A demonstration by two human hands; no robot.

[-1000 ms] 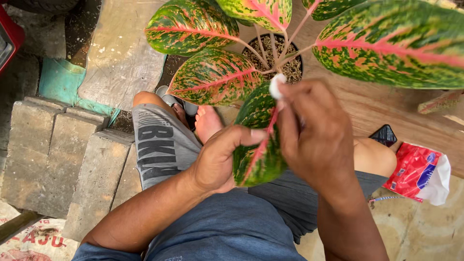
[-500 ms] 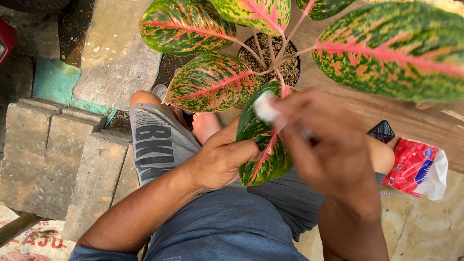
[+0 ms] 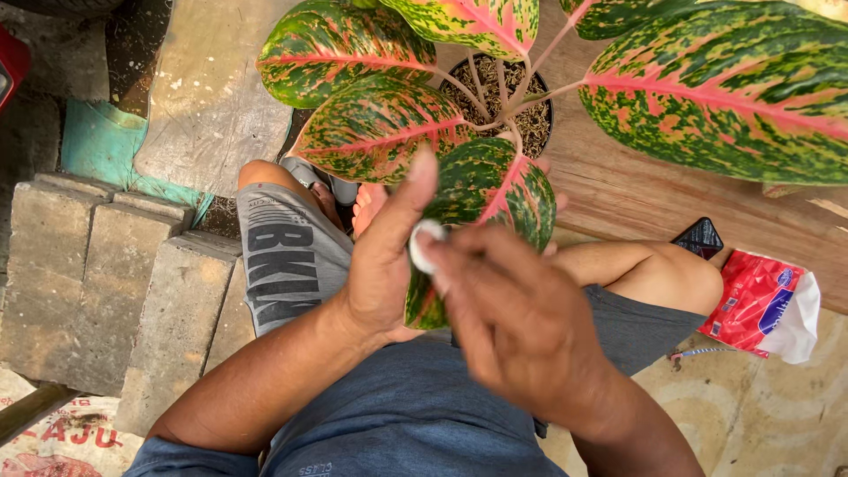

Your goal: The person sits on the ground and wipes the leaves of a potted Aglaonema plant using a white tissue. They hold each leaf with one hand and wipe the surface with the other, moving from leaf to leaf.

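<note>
Outdoor paving of grey concrete blocks (image 3: 106, 274) lies to the left of the seated person. Left hand (image 3: 389, 265) cups the underside of a red-green leaf (image 3: 481, 212), thumb raised along its edge. Right hand (image 3: 521, 327), blurred, pinches a white pad (image 3: 427, 246) against the leaf's upper face, just beside the left thumb. Beyond both hands stands the black pot (image 3: 503, 102). Right of the right hand lie a red packet (image 3: 764, 305) and a dark phone (image 3: 700, 238).
</note>
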